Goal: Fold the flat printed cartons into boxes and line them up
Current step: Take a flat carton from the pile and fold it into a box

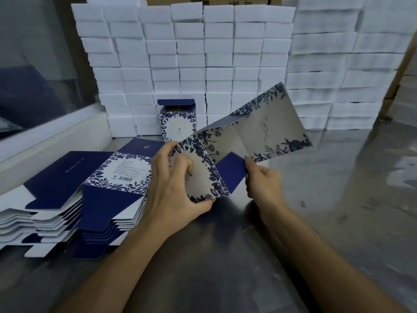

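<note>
Blue-printed carton [252, 129] between both hands

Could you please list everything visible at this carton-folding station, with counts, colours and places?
Carton in hand: one, blue floral print on pale panels with navy flaps, held above the table between both hands, partly opened.
Folded box: one, blue floral print, navy lid flap up, upright against the foam wall.
Flat carton stacks: two adjoining piles, navy and floral, on the table at left; count per pile not readable.
White foam blocks: many, stacked as a wall along the back and right.
Table: one, grey metal, scuffed.
Brown cardboard: behind the foam, top edge.
Left hand: grips the carton's left panel.
Right hand: pinches a navy flap.
</note>
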